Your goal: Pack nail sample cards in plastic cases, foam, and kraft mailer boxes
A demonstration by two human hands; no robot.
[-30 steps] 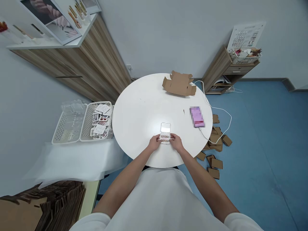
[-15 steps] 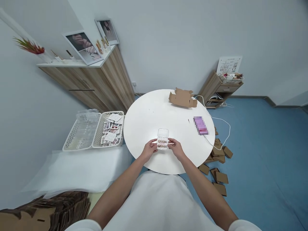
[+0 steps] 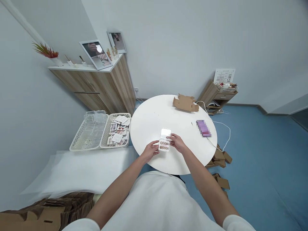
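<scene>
A small clear plastic case is over the near part of the white round table, its lid swung up and away from me. Inside the case lie two rows of press-on nails on a card. My left hand grips the case's left edge between thumb and fingers. On the other side my right hand is closed at the lid's lower right corner, near the hinge. Whether the case touches the tabletop I cannot tell.
An unfolded cardboard box and a blurred purple object with a white cable are on the table. Left stand a basket of clear cases and a basket of nail cards. Small cardboard boxes lie on the floor at right.
My right hand has moved up from the case's right edge to its lid, which has tilted. The left hand still holds the left edge. The whole view has shifted slightly.
</scene>
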